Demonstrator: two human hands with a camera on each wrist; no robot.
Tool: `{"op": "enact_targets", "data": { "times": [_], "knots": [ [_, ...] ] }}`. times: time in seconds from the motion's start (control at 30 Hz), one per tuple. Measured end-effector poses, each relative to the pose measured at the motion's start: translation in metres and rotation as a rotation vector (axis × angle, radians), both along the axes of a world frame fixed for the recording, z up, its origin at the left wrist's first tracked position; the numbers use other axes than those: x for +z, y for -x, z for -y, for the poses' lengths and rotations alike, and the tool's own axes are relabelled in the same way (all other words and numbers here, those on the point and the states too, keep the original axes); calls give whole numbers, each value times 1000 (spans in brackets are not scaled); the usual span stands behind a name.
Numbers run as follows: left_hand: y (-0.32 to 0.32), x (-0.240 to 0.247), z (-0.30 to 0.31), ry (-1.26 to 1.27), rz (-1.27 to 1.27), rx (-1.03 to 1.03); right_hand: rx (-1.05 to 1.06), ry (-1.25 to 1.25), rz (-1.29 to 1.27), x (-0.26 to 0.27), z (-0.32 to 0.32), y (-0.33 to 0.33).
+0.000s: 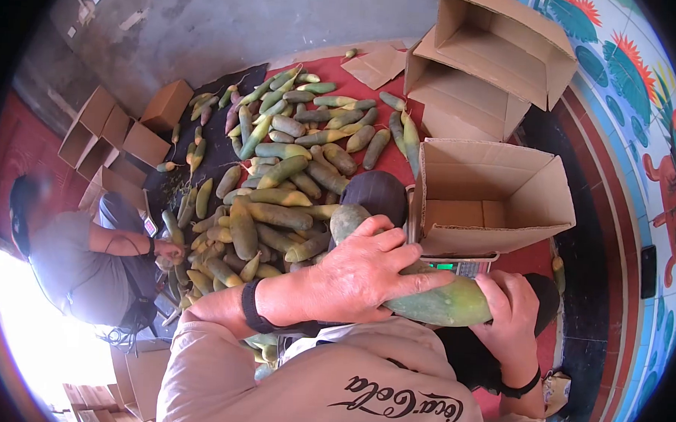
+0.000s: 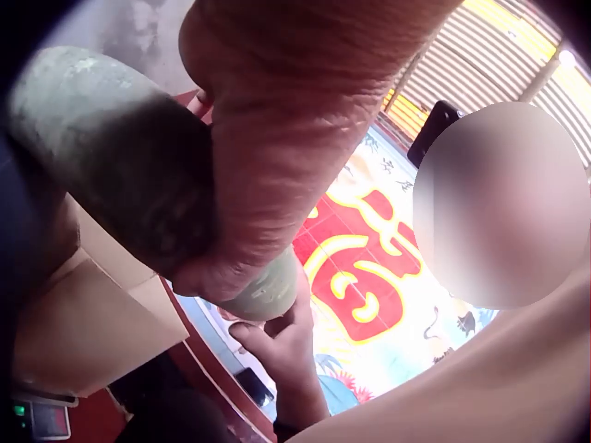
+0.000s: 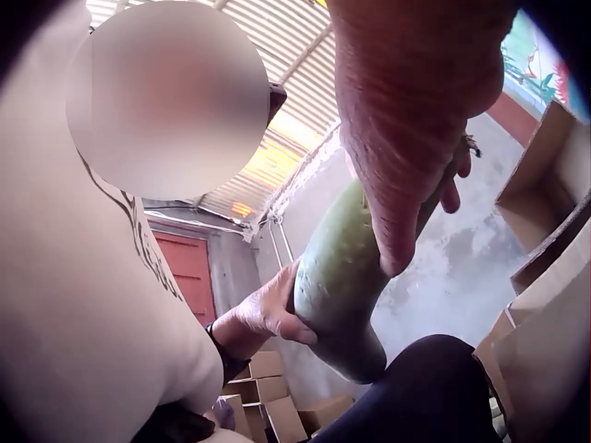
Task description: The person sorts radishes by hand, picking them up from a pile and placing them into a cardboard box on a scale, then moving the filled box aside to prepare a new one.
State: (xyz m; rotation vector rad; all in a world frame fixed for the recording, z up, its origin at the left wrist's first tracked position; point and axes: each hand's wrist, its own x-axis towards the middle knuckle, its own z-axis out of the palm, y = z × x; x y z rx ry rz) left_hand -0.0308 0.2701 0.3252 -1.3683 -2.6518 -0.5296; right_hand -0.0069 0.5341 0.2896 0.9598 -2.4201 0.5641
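A big, curved green radish (image 1: 443, 302) lies across the person's lap area, close in front of the chest. The left hand (image 1: 369, 269) grips it from above near its left half, its fingers spread over the skin. At the other end, the right hand (image 1: 511, 313) holds the radish with curled fingers. From below, the left wrist view shows the pale green underside of the radish (image 2: 111, 157) and the left thumb along it. In the right wrist view the left hand (image 3: 272, 318) holds the lower end, while the right hand (image 3: 416, 120) wraps the upper part.
An open cardboard box (image 1: 495, 240) sits on a scale with a lit display (image 1: 445, 267). Many green radishes (image 1: 278, 197) are heaped on the red floor covering. More boxes (image 1: 495, 59) stand at back right. Another person (image 1: 98, 257) sits at the left beside the heap.
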Motion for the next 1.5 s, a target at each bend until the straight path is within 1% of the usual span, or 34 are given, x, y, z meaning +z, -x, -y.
{"op": "enact_targets", "data": {
  "times": [0.07, 0.13, 0.17, 0.23, 0.27, 0.33, 0.37, 0.43, 0.5, 0.53, 0.6, 0.63, 0.67, 0.7, 0.73, 0.77, 0.8, 0.83, 0.9, 0.93, 1.0, 1.03, 1.1, 1.23, 1.3, 1.33, 1.4, 1.43, 1.5],
  "knots": [
    [6, 8, -5, 15, 14, -33, -29, 21, -30, 0, -4, -3],
    [11, 13, -9, -39, -17, -44, -57, 42, -64, 1, -8, -4],
    [14, 14, -11, -40, -16, -44, -107, 51, -91, 2, -12, -4],
    [21, 15, -17, -252, -45, -58, -191, 87, -115, -1, -23, -3],
    [26, 12, -19, -297, -78, -46, -190, 86, -114, 1, -27, -3],
    [36, 3, -23, -404, -185, 20, -319, 140, -135, 7, -33, -1],
    [42, -3, -24, -433, -189, 47, -317, 138, -134, 7, -37, 1],
    [48, -14, -26, -395, -72, 137, -446, 174, -78, 7, -48, 7],
    [58, -39, -27, -342, 45, 188, -553, 223, -7, 10, -57, 14],
    [63, -52, -28, -347, 49, 186, -568, 243, -12, 11, -61, 20],
    [73, -79, -30, -266, 118, 186, -598, 286, 11, 9, -68, 33],
    [77, -93, -31, -233, 105, 172, -602, 277, 11, 9, -70, 39],
    [81, -103, -33, -241, 109, 169, -617, 254, 64, 8, -73, 46],
    [85, -111, -35, -188, 140, 132, -631, 231, 117, 7, -75, 54],
    [87, -120, -37, -134, 170, 96, -635, 223, 117, 4, -77, 61],
    [89, -121, -37, -82, 204, 65, -614, 163, 113, 0, -80, 69],
    [90, -124, -37, -90, 208, 63, -592, 102, 109, -4, -82, 77],
    [90, -128, -37, -94, 196, 58, -593, 94, 111, -9, -84, 86],
    [91, -130, -38, -105, 190, 54, -554, -55, 141, -18, -87, 101],
    [91, -130, -37, -97, 214, 39, -553, -64, 144, -22, -85, 109],
    [91, -127, -37, -96, 243, 27, -529, -180, 181, -30, -81, 123],
    [91, -126, -37, -86, 254, 22, -526, -187, 183, -34, -79, 130],
    [91, -126, -38, -79, 267, 18, -510, -241, 271, -42, -73, 144],
    [91, -127, -38, -49, 267, -6, -464, -275, 319, -59, -55, 167],
    [91, -126, -37, -48, 270, -12, -446, -263, 405, -66, -43, 176],
    [91, -125, -37, -46, 275, -13, -445, -265, 407, -71, -40, 182],
    [90, -124, -37, -45, 283, -14, -457, -268, 542, -82, -36, 193],
    [90, -123, -37, -51, 290, -16, -455, -271, 544, -89, -35, 198],
    [90, -124, -36, -58, 298, -15, -482, -201, 672, -103, -35, 207]
  ]
}}
